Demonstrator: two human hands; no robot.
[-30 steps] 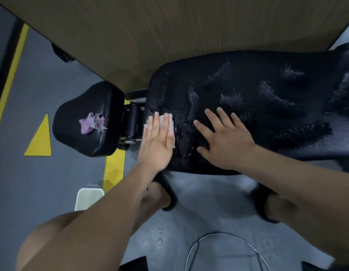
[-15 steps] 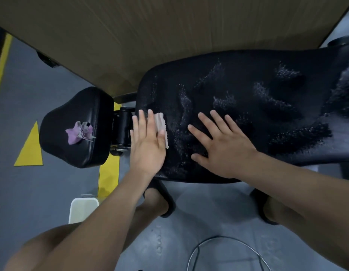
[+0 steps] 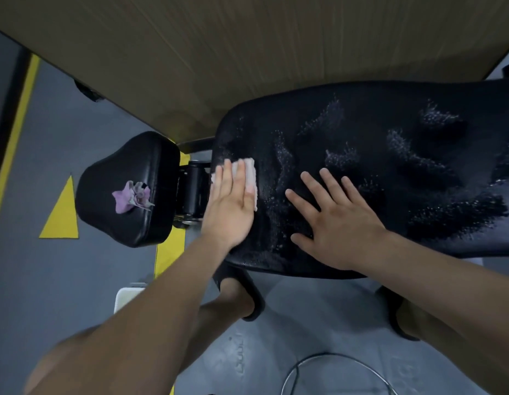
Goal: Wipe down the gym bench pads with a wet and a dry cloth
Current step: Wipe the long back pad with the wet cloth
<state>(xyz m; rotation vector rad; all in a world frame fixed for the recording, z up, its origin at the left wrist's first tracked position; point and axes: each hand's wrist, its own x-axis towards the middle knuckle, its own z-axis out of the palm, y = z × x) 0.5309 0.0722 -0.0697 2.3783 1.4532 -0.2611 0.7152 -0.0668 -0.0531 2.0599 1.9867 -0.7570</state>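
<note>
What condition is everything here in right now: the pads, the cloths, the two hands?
Long pad: speckled with streaks of droplets over most of its top.
Small pad: carries the purple cloth.
Purple cloth: crumpled, untouched.
White cloth: flat on the long pad's left end, under the left hand.
Left hand: flat, fingers straight, pressing the white cloth.
Right hand: flat on the long pad, fingers spread, holding nothing.

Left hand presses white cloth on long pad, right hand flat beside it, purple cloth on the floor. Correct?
No: head view shows the purple cloth on the small pad, not the floor. Left hand on white cloth, right hand flat: correct.
</note>
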